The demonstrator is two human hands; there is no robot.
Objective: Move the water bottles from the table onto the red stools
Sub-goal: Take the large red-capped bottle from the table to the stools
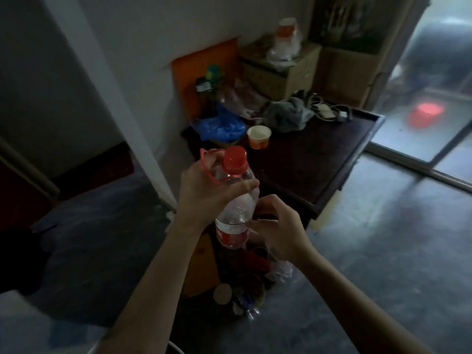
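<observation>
A large clear water bottle (236, 198) with a red cap, a red carry handle and a red label hangs in the air at the centre of the view, tilted slightly. My left hand (207, 190) grips its neck and shoulder, fingers through the red handle. My right hand (275, 228) is curled at the bottle's right side near the label, fingertips touching it. The dark table (319, 154) lies behind the bottle. A red stool (425, 114) shows blurred beyond the glass door at the right.
On the table stand a paper cup (258, 136), a blue plastic bag (219, 126), a grey cloth (288, 116) and cables. Cardboard boxes (281, 70) stack behind it. Below my hands a bin (245, 284) holds crumpled bottles. Grey floor spreads to the right.
</observation>
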